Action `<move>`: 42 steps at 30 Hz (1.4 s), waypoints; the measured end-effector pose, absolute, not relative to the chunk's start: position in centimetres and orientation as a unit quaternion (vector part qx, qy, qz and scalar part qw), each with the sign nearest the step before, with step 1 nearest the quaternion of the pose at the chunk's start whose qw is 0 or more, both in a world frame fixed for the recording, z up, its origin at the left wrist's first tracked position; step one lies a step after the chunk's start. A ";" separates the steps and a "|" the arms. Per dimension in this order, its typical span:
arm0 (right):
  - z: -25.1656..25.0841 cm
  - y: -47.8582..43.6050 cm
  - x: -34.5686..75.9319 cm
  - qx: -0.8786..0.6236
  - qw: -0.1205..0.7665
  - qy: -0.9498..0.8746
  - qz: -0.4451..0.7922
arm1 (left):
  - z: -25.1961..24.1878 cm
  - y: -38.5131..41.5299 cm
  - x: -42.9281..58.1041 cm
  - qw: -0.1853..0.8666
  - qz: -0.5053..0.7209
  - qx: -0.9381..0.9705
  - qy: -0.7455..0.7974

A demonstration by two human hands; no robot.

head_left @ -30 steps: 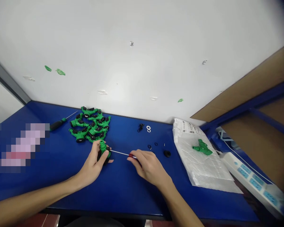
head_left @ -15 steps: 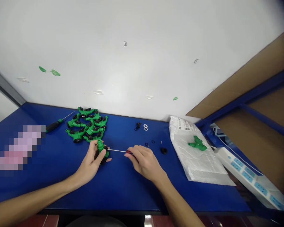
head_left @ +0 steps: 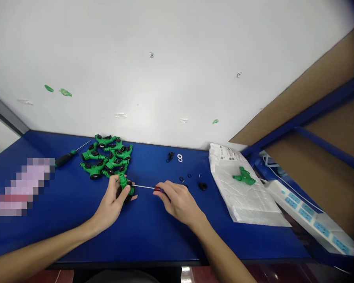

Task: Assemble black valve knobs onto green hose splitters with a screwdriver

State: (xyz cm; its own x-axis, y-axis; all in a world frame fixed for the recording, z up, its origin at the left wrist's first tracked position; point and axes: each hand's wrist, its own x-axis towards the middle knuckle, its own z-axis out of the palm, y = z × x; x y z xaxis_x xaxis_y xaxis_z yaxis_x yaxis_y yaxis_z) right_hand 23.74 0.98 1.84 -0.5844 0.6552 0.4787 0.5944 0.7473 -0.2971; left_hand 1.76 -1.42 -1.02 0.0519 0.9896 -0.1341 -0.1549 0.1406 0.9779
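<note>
My left hand point(head_left: 112, 200) is closed round a green hose splitter point(head_left: 123, 181) with black parts, holding it above the blue table. In my right hand point(head_left: 179, 200) is a screwdriver point(head_left: 158, 189), its red and dark handle between my fingers. The thin shaft points left and its tip meets the black part of the splitter; the tip itself is hidden. Behind my left hand lies a cluster of similar green splitters point(head_left: 94, 169) with black valve knobs. Beyond my right hand are small black rings point(head_left: 189, 175), white washers point(head_left: 179, 157), a screw point(head_left: 199, 176) and a black cap point(head_left: 203, 186).
A green splitter body point(head_left: 244, 176) rests on a white plastic mailer point(head_left: 253, 204) at the right. Beside it runs a power strip point(head_left: 306, 216). A second screwdriver point(head_left: 65, 158) lies at the back left. Small black parts point(head_left: 170, 157) sit near the white wall point(head_left: 153, 86).
The whole view has shifted slightly. My hands keep the same hold on the splitter and the screwdriver, with the shaft still against the splitter.
</note>
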 end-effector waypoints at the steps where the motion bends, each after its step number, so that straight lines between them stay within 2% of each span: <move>1: 1.7 0.9 23.6 -0.357 0.281 -0.889 0.045 | -1.1 -1.4 1.7 0.579 0.492 0.434 0.484; 6: 2.5 0.6 23.7 -0.410 0.258 -0.867 0.114 | -0.9 -1.3 1.7 0.588 0.481 0.438 0.481; 9: 3.2 0.9 24.4 -0.403 0.276 -0.856 0.168 | -0.6 -1.5 1.9 0.597 0.475 0.437 0.476; 13: 2.6 1.3 24.4 -0.358 0.316 -0.872 0.109 | -0.6 -1.8 2.1 0.596 0.476 0.440 0.474; 16: 2.1 1.0 23.7 -0.363 0.306 -0.879 0.039 | -0.7 -1.8 2.1 0.592 0.484 0.430 0.480; 22: 2.9 0.5 23.4 -0.377 0.267 -0.878 0.125 | -0.8 -1.6 1.9 0.584 0.490 0.427 0.487; 27: 2.6 0.4 23.5 -0.343 0.298 -0.885 0.102 | -0.8 -1.5 2.2 0.582 0.475 0.448 0.485; 31: 2.4 0.7 23.2 -0.412 0.267 -0.863 0.116 | -0.4 -1.2 2.0 0.598 0.466 0.428 0.492; 35: 3.3 1.6 24.2 -0.474 0.227 -0.827 0.198 | 0.5 -1.1 1.6 0.647 0.424 0.425 0.470; 39: 3.8 2.9 26.2 -0.503 0.247 -0.793 0.237 | 0.6 -1.3 1.2 0.690 0.377 0.443 0.431; 42: 3.0 3.9 26.8 -0.561 0.270 -0.761 0.182 | 0.2 -1.5 1.0 0.717 0.366 0.424 0.415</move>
State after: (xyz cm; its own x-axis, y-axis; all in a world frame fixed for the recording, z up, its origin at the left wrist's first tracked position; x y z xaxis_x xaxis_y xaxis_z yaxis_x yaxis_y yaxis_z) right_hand 26.82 3.87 2.97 -0.2242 0.9524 0.2065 0.7558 0.3037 -0.5801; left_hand 1.03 -1.53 0.21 0.3867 0.8773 -0.2843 -0.1729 0.3718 0.9121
